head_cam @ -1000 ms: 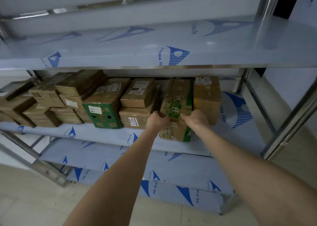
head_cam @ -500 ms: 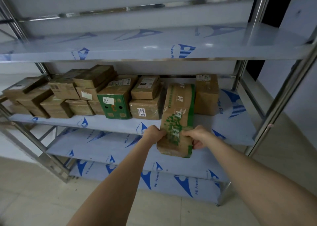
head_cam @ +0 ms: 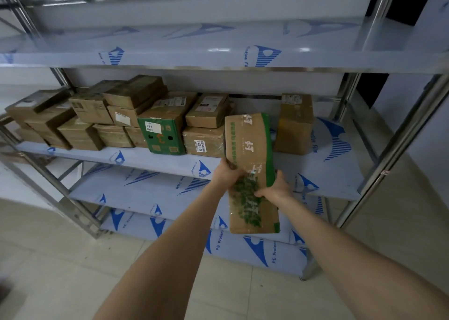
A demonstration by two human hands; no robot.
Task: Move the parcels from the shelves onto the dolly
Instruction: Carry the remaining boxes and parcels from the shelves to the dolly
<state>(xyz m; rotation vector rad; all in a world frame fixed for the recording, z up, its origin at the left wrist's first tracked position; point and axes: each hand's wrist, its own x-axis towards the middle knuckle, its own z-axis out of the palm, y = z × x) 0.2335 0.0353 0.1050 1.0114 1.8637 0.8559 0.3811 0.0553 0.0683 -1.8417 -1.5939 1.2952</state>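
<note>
i hold a long brown parcel (head_cam: 252, 154) with both my hands. it has green leaves drawn on it and a green stripe down its right side. my left hand (head_cam: 227, 176) grabs its left edge, with my fingers curled round the edge. my right hand (head_cam: 275, 189) grabs its right edge, with my thumb lying on top over the green leaves. my other right fingers are hidden by my hand and the parcel, so i cannot see them. the parcel points away from me. its near end sticks out past the front of the middle shelf (head_cam: 155, 158) and tips down toward the floor (head_cam: 60, 259). its far end sits up over the shelf, between a brown box with a white label (head_cam: 204, 142) on the left and a tall brown box (head_cam: 295, 125) on the right. i cannot tell if the far end touches the shelf. a smaller brown box (head_cam: 209, 110) sits on top of the box with the label. just left of those is a green box (head_cam: 161, 136) with a white sticker. more brown boxes (head_cam: 80, 118) are piled up further left on the same shelf. above is the top shelf (head_cam: 194, 52), covered in film with blue marks. under the middle shelf are a lower shelf (head_cam: 145, 193) and a bottom shelf (head_cam: 243, 249) with the same blue marks. a shiny metal post (head_cam: 388, 164) stands at the right.
</note>
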